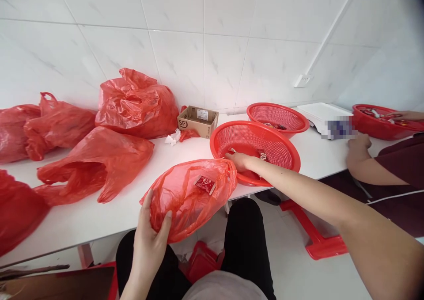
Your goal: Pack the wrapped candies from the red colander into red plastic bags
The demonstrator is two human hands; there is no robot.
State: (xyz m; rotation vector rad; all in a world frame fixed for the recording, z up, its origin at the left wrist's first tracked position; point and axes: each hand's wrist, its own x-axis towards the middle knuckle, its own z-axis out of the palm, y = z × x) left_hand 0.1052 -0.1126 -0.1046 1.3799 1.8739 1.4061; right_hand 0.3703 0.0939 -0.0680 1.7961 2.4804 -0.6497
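Note:
My left hand point(153, 229) grips the lower left side of a thin red plastic bag point(179, 207), thumb in front and fingers behind. Through the film shows a small red wrapped packet point(205, 184). The bag's right end meets the front rim of a red mesh basket point(281, 152). Inside that basket, at its left side, is my right hand point(239, 162), its fingers curled down and partly hidden. A small bit of wrapper shows by the fingertips, but I cannot make out what they hold. More small wrapped packets point(263, 155) lie in the basket.
Behind stands a second red basket point(278, 110) with packets. A cardboard box point(198, 121) and several red bags point(137, 103) sit along the wall. To the right are a white scale point(323, 112) and a co-worker's arm point(374, 165) beside a red basin point(374, 125).

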